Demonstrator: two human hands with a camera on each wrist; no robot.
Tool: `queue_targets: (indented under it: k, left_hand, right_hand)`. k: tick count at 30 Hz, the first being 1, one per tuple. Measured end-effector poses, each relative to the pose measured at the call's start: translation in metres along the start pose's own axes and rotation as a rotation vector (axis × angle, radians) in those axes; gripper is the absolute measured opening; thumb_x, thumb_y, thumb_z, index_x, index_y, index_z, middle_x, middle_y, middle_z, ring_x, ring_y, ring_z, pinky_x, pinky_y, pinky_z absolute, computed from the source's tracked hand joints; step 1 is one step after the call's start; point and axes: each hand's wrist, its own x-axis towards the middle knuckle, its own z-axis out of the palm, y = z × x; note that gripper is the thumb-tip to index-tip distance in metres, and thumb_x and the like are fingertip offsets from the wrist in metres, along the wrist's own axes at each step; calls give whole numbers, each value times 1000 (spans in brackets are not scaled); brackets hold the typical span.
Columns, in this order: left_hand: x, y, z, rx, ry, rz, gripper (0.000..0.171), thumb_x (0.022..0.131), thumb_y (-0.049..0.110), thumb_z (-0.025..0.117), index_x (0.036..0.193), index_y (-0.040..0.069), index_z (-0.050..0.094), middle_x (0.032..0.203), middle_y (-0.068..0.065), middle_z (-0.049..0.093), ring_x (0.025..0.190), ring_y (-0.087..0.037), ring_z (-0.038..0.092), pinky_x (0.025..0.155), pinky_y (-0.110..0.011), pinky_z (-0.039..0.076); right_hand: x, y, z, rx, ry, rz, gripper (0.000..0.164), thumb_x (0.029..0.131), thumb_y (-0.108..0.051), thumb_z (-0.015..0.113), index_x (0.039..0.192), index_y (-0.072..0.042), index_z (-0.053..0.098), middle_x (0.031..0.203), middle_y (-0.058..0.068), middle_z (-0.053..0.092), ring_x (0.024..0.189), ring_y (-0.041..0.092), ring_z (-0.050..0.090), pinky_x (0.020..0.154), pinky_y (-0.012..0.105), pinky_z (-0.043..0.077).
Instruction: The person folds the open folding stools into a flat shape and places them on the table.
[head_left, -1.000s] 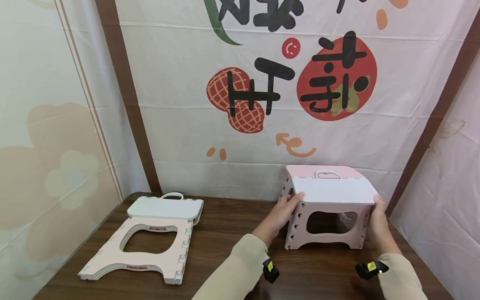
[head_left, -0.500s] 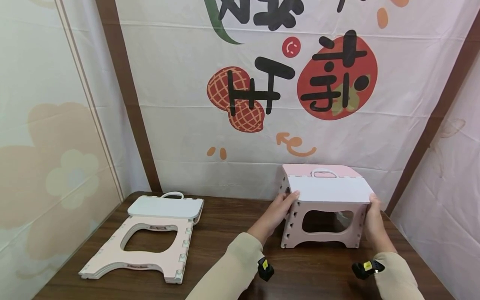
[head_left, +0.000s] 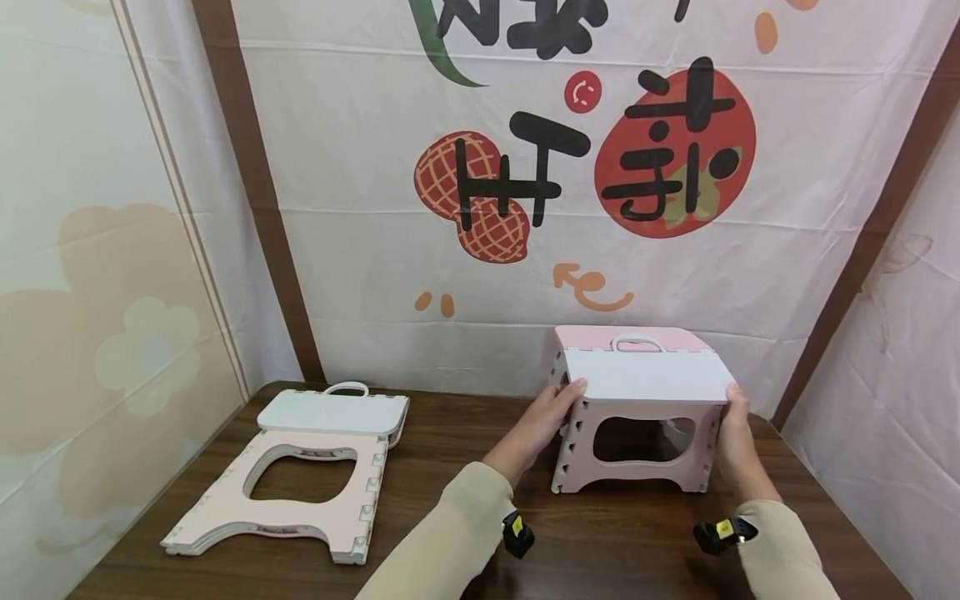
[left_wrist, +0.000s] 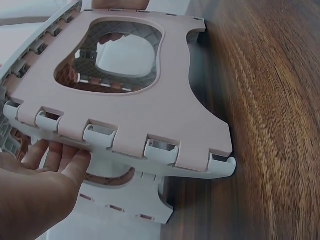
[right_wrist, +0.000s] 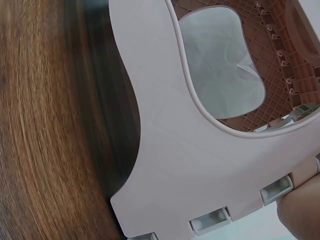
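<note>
An unfolded folding stool (head_left: 648, 375), pink and white with a white loop handle on top, stands upright at the back right of the table. My left hand (head_left: 534, 427) grips its left side, thumb at the top's front corner; in the left wrist view the fingers (left_wrist: 52, 157) curl in under the side panel. On the other side, my right hand (head_left: 737, 437) holds the right edge of the top, its fingers mostly hidden behind the stool. The right wrist view shows the pink front panel (right_wrist: 165, 160) with only a bit of that hand at the lower right.
A second folding stool (head_left: 330, 414), folded flat, lies at the left of the dark wooden table (head_left: 600, 554). A white printed cloth (head_left: 360, 275) hangs close behind the table, with more cloth at both sides.
The unfolded stool has shifted a little to the left along the table, both hands moving with it and keeping their hold. The folded stool has stayed in place.
</note>
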Motion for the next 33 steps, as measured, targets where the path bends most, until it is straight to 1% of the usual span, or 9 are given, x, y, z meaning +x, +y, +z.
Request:
queue_targets:
  k: [5, 8, 10, 12, 17, 23, 28, 33]
  left_hand:
    - [-1, 0, -4, -3, -5, 4, 74, 96, 63, 52, 136, 1, 46, 128, -11, 53, 125, -24, 50, 111, -48, 34]
    - [-2, -1, -7, -10, -8, 11, 72, 96, 61, 52, 135, 1, 46, 128, -12, 53, 124, -24, 50, 111, -49, 34]
    - [-2, -1, -8, -5, -9, 12, 73, 96, 62, 51, 136, 1, 46, 130, -12, 52, 125, -25, 50, 112, -50, 34]
    - [-2, -2, -10, 3, -7, 10, 75, 96, 63, 51, 138, 1, 45, 132, -13, 52, 128, -26, 49, 112, -51, 33]
    - [-1, -3, -13, 12, -11, 7, 76, 96, 64, 50, 139, 1, 44, 134, -13, 52, 130, -26, 48, 113, -50, 32]
    - [-3, -3, -15, 8, -15, 15, 74, 97, 62, 50, 138, 2, 44, 133, -13, 52, 130, -26, 48, 113, -49, 32]
    - [-4, -3, -19, 11, -12, 18, 75, 97, 62, 50, 140, 2, 42, 134, -13, 51, 128, -26, 49, 113, -49, 33]
    - [-5, -4, -24, -3, -30, 34, 74, 98, 60, 49, 140, 0, 40, 131, -14, 51, 124, -25, 50, 113, -51, 32]
  right_hand:
    - [0, 0, 3, 5, -6, 18, 76, 102, -57, 0, 161, -9, -3, 165, 14, -10, 146, 21, -7, 116, 41, -10]
    - [2, 1, 4, 8, -17, 14, 74, 103, -55, 0, 161, -9, -2, 165, 16, -9, 146, 24, -7, 116, 43, -10]
    - [2, 2, 5, 0, -27, 23, 75, 102, -56, -1, 161, -10, -2, 165, 15, -10, 146, 24, -8, 116, 44, -11]
    - [3, 1, 5, -14, -38, 22, 74, 102, -56, -2, 161, -11, -2, 165, 14, -10, 147, 27, -8, 116, 48, -12]
    - [2, 1, 6, -43, -54, 39, 75, 101, -59, -4, 161, -14, -5, 165, 13, -12, 147, 30, -10, 115, 54, -12]
    - [3, 3, 8, -24, -65, 28, 74, 101, -57, -4, 161, -15, -7, 165, 10, -14, 146, 26, -10, 115, 49, -11]
    - [4, 2, 12, -8, -75, 2, 74, 101, -56, -3, 161, -12, -6, 165, 11, -13, 145, 24, -9, 115, 47, -11]
    - [3, 0, 15, -21, -86, 25, 74, 101, -56, -4, 161, -12, -8, 165, 11, -15, 146, 26, -11, 115, 48, -11]
